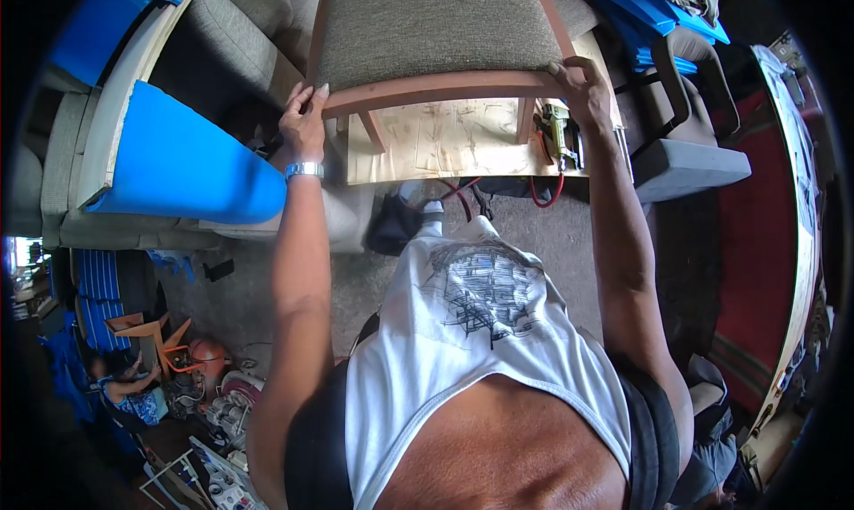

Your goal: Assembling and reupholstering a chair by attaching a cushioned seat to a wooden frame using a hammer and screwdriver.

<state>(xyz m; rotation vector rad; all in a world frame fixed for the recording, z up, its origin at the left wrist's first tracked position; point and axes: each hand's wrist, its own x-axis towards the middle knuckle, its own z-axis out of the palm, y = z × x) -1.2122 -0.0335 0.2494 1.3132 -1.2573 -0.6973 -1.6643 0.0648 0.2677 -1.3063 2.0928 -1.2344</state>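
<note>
A wooden chair frame [445, 88] with a grey-brown woven upholstered pad [436, 25] stands on a plywood-topped bench [445, 150] in front of me. My left hand [304, 126], with a metal watch on its wrist, is closed round the frame's near left corner, thumb on top. At the near right corner my right hand [584, 90] grips the same frame, its thumb by the pad's edge. Beneath my right hand, a green air staple gun [558, 129] lies on the bench, and a red hose [551, 192] hangs from the bench edge.
Left of the bench are a blue-covered sofa part [178, 159] and grey cushions [218, 34]. A grey upholstered armchair [689, 150] and a long red upholstered piece [756, 234] stand on the right. Another person [133, 390] sits at lower left beside an orange tank [209, 357].
</note>
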